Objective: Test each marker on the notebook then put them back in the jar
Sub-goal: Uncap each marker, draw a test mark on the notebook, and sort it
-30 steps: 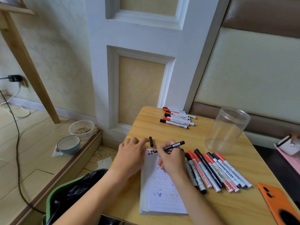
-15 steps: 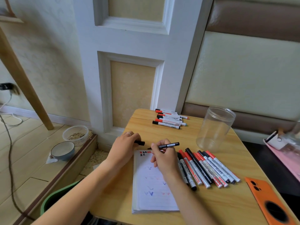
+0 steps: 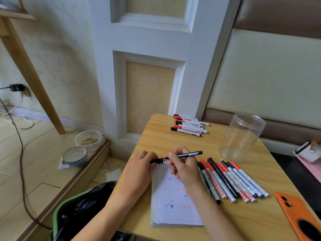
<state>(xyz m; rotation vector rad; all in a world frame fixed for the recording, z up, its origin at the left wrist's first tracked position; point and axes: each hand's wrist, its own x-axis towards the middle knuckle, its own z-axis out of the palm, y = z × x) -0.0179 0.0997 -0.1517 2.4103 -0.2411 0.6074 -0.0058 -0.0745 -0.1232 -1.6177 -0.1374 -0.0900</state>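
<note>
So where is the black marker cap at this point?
The cap is in the left hand's grip at the top left corner of the notebook, just left of the tip of the marker the right hand holds.

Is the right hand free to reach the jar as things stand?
Probably yes: the jar stands open beyond the right hand, bare table between, though that hand holds a marker.

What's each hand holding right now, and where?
Right hand grips the black marker near its tip end; left hand pinches its black cap.
</note>
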